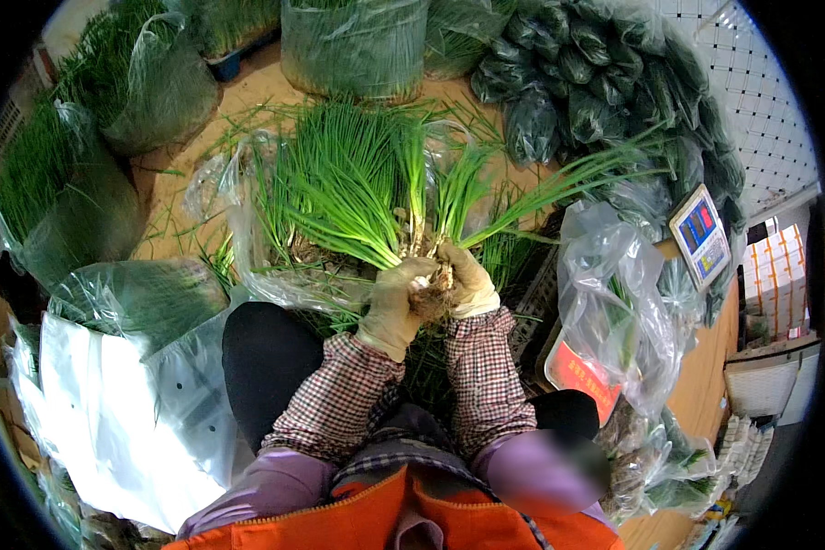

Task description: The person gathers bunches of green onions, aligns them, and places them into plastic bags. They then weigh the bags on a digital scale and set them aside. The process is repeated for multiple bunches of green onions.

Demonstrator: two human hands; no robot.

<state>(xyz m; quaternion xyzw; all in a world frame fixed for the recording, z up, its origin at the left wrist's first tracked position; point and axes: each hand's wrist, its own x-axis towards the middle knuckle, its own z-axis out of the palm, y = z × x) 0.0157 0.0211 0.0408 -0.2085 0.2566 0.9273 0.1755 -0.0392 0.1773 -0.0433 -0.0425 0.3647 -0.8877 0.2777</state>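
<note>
My left hand, in a pale glove, grips the root end of a bunch of green onions whose leaves fan out to the upper left. Close beside it, my gloved right hand pinches more green onion stalks, with long leaves reaching to the upper right. Tangled brown roots and white bulbs show between the two hands. Just beyond lies a larger heap of green onions, roots towards me, on an opened clear plastic bag. Some stalk bases are hidden behind my fingers.
Bagged green onions stand at the left and back. Dark green packed bundles are piled at the back right. A scale display and a crumpled clear bag are at right. White plastic bags lie left of my knee.
</note>
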